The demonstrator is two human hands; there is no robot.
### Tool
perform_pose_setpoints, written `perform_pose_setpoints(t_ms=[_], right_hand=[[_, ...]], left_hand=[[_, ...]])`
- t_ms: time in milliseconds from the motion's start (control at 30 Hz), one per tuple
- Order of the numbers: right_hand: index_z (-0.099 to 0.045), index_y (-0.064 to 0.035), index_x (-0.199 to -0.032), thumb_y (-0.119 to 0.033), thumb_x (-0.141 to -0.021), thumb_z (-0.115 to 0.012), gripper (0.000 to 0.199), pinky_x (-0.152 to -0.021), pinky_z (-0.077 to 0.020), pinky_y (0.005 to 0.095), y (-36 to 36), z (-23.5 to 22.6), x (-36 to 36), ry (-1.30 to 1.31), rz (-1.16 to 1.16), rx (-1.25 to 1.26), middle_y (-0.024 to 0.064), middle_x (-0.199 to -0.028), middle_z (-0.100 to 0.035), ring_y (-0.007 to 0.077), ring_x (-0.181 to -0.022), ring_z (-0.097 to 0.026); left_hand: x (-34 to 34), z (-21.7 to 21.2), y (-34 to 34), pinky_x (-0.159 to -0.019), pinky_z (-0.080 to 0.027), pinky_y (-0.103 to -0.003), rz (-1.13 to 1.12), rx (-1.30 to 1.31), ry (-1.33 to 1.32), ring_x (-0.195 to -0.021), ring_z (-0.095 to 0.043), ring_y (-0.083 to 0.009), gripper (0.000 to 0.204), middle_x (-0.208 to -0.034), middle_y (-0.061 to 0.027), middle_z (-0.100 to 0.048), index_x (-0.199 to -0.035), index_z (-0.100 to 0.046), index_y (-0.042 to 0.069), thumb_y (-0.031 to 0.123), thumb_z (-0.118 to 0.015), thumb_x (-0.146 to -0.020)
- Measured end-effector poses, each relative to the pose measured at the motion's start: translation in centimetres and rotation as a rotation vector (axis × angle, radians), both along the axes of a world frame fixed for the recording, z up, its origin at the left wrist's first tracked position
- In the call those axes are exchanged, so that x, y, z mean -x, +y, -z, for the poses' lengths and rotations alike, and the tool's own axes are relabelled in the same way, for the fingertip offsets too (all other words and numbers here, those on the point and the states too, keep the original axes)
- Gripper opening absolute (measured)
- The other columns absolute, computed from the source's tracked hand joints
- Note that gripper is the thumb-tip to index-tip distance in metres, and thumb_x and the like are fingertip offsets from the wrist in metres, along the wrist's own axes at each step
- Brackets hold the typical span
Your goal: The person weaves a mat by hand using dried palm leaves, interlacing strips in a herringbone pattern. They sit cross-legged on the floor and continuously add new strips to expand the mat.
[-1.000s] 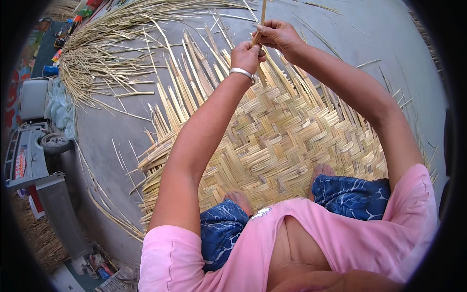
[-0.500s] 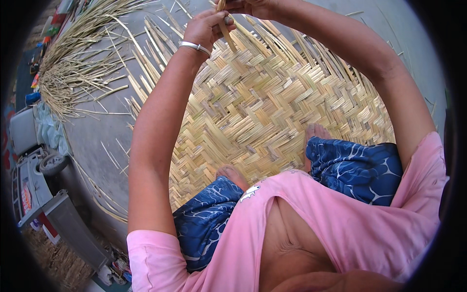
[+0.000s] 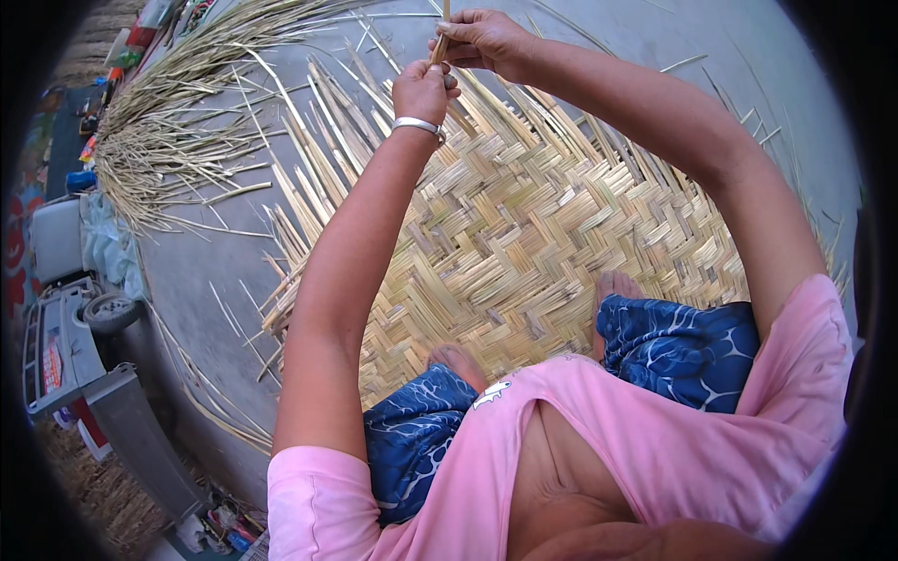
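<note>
At the far edge of a woven reed mat (image 3: pixel 552 224), my two hands meet on a flat, pale reed strip (image 3: pixel 438 49). My left hand (image 3: pixel 423 92), with a silvery band at its wrist and a ring, is closed round the strip's lower part. Just beyond it to the right, my right hand (image 3: pixel 488 42) pinches the strip higher up, fingers bent. The strip's upper end runs out of the top of the picture. Loose, unwoven reed ends stick out along the mat's far and left edges. My bare feet rest on the mat's near part.
A large bundle of loose reeds (image 3: pixel 178 140) lies on the grey floor at the far left. Below it are a grey toy-like vehicle (image 3: pixel 70 351) with a dark wheel, crumpled clear plastic (image 3: pixel 108 248) and a blue object (image 3: pixel 80 180). A few single reeds lie near the mat's left side.
The whole view has shifted, so the mat and my hands sit lower in it. My right hand now shows fully. The strip, which hung below my left hand, now stands up between both hands.
</note>
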State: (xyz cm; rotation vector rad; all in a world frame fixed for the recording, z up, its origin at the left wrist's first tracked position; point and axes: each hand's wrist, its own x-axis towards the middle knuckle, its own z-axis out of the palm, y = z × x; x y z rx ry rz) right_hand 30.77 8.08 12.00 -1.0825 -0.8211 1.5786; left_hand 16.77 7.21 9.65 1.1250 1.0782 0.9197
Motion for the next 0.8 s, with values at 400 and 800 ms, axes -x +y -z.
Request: perform_pose_setpoints(t_ms=[400, 800], right_hand=[[-0.055, -0.0054, -0.092, -0.022, -0.089, -0.056, 0.017, -0.074, -0.0529, 0.0281, -1.7, -1.1, 0.4, 0.063, -0.080, 0.000, 0.0056, -0.083, -0.064, 0.0142, -0.072, -0.064], [-0.057, -0.0069, -0.093, -0.021, -0.088, -0.056, 0.015, -0.053, -0.0475, 0.0223, -5.1, -1.6, -0.2, -0.156, -0.391, -0.034, 0.0034, -0.071, -0.061, 0.0111, -0.056, -0.059]], left_hand=[[0.0, -0.5, 0.8, -0.042, -0.040, -0.022, -0.139, 0.206, -0.065, -0.046, -0.046, -0.0105, 0.011, -0.062, -0.0022, -0.051, -0.079, -0.052, 0.005, 0.007, -0.044, -0.085], [3.4, -4.4, -0.4, -0.070, -0.046, -0.026, 0.261, 0.068, 0.006, -0.081, -0.059, -0.0110, 0.021, -0.089, -0.0028, -0.063, -0.100, -0.058, 0.006, 0.018, -0.062, -0.084]])
